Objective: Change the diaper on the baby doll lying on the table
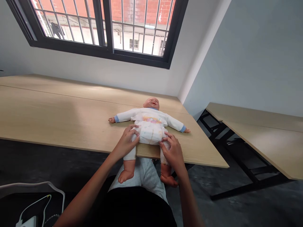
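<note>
A baby doll (151, 103) lies on its back, arms spread, its legs hanging over the table's near edge. It wears a white top with blue cuffs (127, 114), white trousers (129, 154) and a white diaper (150, 134) around the hips, over the trousers. My left hand (129, 140) pinches the diaper's edge by the doll's hip on the left of the view. On the opposite side, my right hand (172, 148) has thumb and fingers closed on the other edge. The fingers partly cover the tops of the doll's legs.
The doll rests on a long wooden table (90, 116) against the wall under a barred window (106, 28). A second table (260, 132) with black legs stands at the right. Bottom left are a white cable (33, 201) and a white device (27, 222).
</note>
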Motion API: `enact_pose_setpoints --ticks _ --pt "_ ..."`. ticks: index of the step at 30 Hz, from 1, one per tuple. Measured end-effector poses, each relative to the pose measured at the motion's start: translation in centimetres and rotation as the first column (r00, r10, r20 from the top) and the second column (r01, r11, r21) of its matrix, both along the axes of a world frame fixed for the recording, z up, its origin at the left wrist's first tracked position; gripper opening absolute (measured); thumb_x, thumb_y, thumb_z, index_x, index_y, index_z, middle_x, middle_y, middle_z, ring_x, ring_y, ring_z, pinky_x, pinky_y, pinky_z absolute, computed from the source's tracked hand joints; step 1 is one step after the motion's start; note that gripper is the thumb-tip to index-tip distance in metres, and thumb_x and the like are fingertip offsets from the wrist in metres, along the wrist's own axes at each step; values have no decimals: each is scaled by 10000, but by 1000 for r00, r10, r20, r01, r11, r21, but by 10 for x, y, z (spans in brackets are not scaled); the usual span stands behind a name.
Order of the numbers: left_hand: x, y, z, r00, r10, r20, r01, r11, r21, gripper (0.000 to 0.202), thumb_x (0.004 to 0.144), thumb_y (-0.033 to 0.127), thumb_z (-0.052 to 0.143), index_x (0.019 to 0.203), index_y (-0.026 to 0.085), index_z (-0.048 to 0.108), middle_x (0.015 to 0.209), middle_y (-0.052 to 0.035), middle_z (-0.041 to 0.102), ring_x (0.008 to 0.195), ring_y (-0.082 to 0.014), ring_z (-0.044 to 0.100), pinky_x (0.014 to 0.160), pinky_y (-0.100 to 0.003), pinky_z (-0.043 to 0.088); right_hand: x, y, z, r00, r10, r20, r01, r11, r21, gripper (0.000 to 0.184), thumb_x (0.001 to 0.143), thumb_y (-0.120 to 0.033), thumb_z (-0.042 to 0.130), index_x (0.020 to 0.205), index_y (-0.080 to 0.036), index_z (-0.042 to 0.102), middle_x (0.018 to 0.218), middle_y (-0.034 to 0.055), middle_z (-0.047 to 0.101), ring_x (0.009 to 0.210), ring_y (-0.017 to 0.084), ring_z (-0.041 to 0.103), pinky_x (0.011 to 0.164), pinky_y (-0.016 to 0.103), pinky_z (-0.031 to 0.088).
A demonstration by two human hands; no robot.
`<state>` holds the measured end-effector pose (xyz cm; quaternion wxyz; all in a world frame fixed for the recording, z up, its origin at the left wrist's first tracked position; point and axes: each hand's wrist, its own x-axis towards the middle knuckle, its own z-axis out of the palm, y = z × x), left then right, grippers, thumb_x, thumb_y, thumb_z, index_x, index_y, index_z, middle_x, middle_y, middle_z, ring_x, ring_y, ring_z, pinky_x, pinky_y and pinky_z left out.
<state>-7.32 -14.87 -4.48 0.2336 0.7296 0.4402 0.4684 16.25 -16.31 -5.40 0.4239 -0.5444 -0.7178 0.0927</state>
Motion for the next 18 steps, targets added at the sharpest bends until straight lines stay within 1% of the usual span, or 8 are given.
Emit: enact_pose_setpoints --ticks 5,9,12,14,16,18 --pt "0 -8 4 997 37 -63 -37 999 1 112 871 211 543 774 186 592 1274 -119 535 1282 -271 490 1119 -447 375 0 -3 5 998 -21 65 23 999 -32 58 876 -239 636 860 -188 657 1320 72 608 1194 306 575 1047 521 426" --pt "-3 -13 6 994 36 -102 -37 999 -12 109 855 210 589 759 188 635 1313 -110 534 1306 -287 477 1143 -468 351 0 -5 8 998 -3 56 4 1000 -27 36 869 -219 654 856 -187 663 1309 74 614 1206 297 570 1068 503 420" --pt "-6 -13 6 997 12 -72 -14 999 -29 114 873 264 614 799 198 669 1324 -104 534 1316 -283 476 1158 -476 340 1 -3 8 999 33 10 -32 999 -28 69 862 -256 683 861 -187 678 1308 83 614 1206 291 570 1088 490 414" --pt "-6 -11 6 999 7 -33 -8 1000 -22 115 881 307 632 842 205 667 1284 -97 560 1290 -270 502 1144 -469 361 0 -1 7 999 31 -23 -31 999 -21 106 865 -295 688 854 -189 685 1299 87 618 1197 289 574 1096 490 407" --pt "-4 -9 6 1000 27 -5 -27 1000 -7 107 864 312 667 863 206 654 1224 -88 588 1248 -260 532 1117 -457 390 -1 0 6 999 15 -41 -15 1000 -2 133 880 -314 666 841 -187 684 1287 96 622 1199 287 572 1101 486 401" --pt "-1 -7 5 998 69 -5 -69 998 6 93 840 279 692 827 201 643 1191 -84 598 1221 -259 542 1100 -451 401 -3 0 5 999 -1 -38 2 1000 18 157 893 -322 639 829 -183 675 1276 109 625 1208 289 565 1099 480 401"
